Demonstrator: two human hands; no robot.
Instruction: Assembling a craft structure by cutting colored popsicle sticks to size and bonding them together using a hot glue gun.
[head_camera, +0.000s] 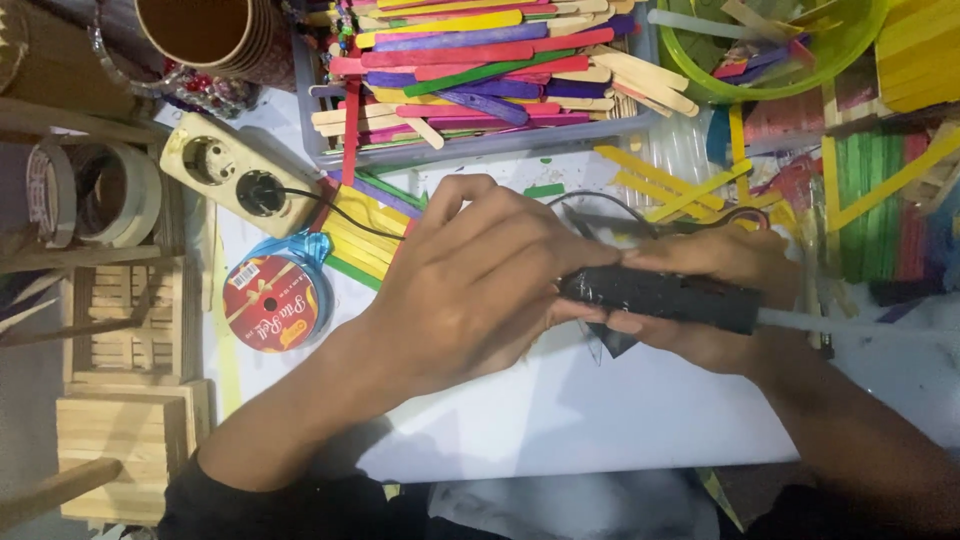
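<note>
Left hand: the left hand (470, 285), nearest the camera, arched over the front end of the glue gun (660, 298), fingers curled and pressing on its tip; what lay under the palm was hidden.
Right hand: the right hand (715, 300) was wrapped round the glue gun's body from behind, thumb on top, fingers beneath, grasping it firmly.
Glue gun: black, lying level above the white sheet (560, 400), between both hands; a pale glue stick (850, 326) jutted from its back end toward the right.
Dark scrap: a small dark pointed piece (612, 342) showed just under the glue gun, touching the fingers.
Cord: a thin black cord (330, 205) ran left of the glue gun to the power strip (235, 170).
Power strip: cream, well left of the glue gun and above it in view, with a black plug seated in one socket.
Ribbon spool: a blue ribbon spool (270, 300) with a red label lay left of the glue gun, just below the power strip.
Stick tray: a grey tray (480, 140) heaped with coloured craft sticks (470, 50) sat beyond the glue gun.
Green bowl: a green bowl (850, 55) holding more sticks stood beyond the glue gun, to the right.
Loose sticks: yellow sticks (680, 185) lay just beyond the glue gun on the sheet.
Tape roll: a tape roll (95, 195) rested far left of the glue gun.
</note>
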